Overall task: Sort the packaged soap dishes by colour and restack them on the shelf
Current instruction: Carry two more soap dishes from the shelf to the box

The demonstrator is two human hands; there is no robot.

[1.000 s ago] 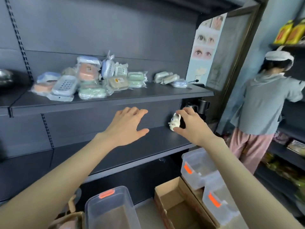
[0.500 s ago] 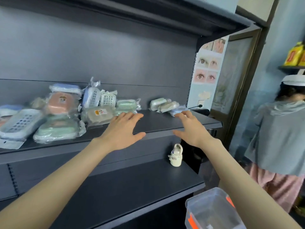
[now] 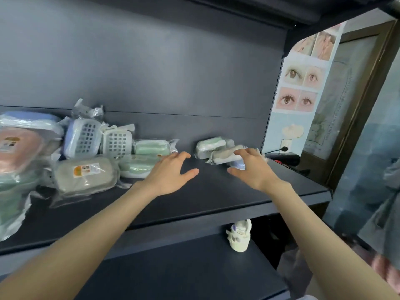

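Label (image 3: 86,169), unreadable, on beige soap dish (image 3: 86,183)

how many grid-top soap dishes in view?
2: a bluish grid dish and a white grid dish, upright side by side behind the beige dish. More may be hidden at left.

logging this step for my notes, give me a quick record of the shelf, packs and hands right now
shelf: dark, upper level
big pile: mixed colours, left
small group: few packs, right
left hand: open, over shelf between both groups
right hand: open, fingers at small group, no grip
lower shelf: holds white item
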